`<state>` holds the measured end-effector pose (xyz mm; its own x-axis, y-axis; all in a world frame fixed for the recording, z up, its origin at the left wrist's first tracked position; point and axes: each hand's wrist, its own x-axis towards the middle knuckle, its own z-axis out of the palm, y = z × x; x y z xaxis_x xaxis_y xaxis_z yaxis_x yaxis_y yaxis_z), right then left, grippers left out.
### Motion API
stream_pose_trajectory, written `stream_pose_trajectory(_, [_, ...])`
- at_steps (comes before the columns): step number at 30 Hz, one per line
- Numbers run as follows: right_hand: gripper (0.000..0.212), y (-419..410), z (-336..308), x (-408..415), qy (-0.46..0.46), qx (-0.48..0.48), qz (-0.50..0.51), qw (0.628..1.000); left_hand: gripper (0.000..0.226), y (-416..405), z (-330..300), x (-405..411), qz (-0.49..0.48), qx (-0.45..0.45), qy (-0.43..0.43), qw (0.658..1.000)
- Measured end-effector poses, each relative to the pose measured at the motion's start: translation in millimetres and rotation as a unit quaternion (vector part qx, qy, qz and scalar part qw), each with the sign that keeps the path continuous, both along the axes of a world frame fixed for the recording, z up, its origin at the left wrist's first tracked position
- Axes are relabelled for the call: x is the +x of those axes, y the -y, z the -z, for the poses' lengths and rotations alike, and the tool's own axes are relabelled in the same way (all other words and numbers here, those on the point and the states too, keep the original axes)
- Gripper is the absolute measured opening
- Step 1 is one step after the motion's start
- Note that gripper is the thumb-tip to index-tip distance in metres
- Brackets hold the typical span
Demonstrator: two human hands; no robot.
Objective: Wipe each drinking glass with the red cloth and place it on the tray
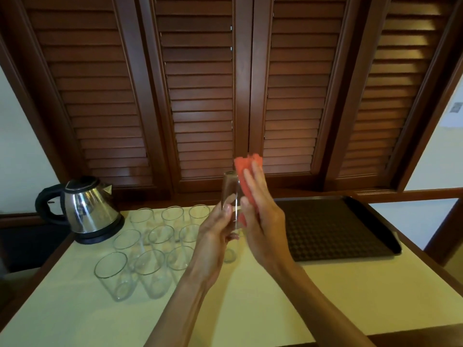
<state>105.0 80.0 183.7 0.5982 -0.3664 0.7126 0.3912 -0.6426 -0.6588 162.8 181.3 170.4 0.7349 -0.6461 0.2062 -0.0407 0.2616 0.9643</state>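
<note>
My left hand [217,230] curls round the tall clear drinking glass [230,196], raised mid-scene for wiping; my right hand [263,216] presses the red cloth [246,171] against it, fingers straight. The dark textured tray [335,226] waits right.

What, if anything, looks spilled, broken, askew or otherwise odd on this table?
Nothing stands out. The glasses stand upright in rows beside the kettle, and the tray lies flat. The left hand holds one glass up while the right hand presses the cloth against it.
</note>
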Motion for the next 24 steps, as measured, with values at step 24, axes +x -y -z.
stream_pose_trajectory(24, [0.053,-0.4,7.5,-2.5,-0.009,-0.013,-0.016,1.0,0.052,-0.6,-2.4,-0.3,0.02,-0.063,-0.065,0.996])
